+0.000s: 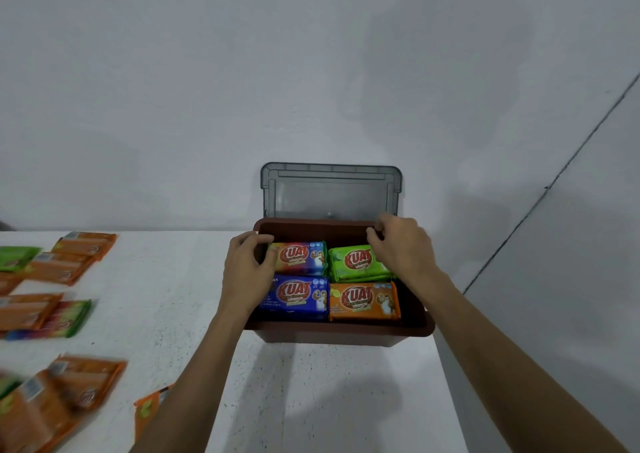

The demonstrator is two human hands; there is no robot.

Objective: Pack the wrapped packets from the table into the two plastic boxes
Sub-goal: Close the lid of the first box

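The packing looks partly done. One brown plastic box [339,331] stands at the counter's [194,279] far right edge against the wall, with its grey see-through lid [330,193] propped upright behind it. Its top layer shows four wrapped packets lying flat and side by side: a multicolour packet [301,257] at back left, a green packet [358,264] at back right, a blue packet [298,295] at front left and an orange packet [363,300] at front right. Both hands are inside the box at the back row, which suggests the two rear packets are being settled into place. The left hand [247,265] grips the left end of the multicolour packet, thumb on its face and fingers curled round the end by the box wall. The right hand [401,245] has its fingers bent over the far edge of the green packet, close to the back wall, but it cannot be told whether they pinch it or only press it. Much is left to do. Loose orange packets [83,245] and other green and multicolour ones lie scattered well apart from the box on the counter's left side, blurred. The second box is nowhere in view, so how full it is cannot be judged.
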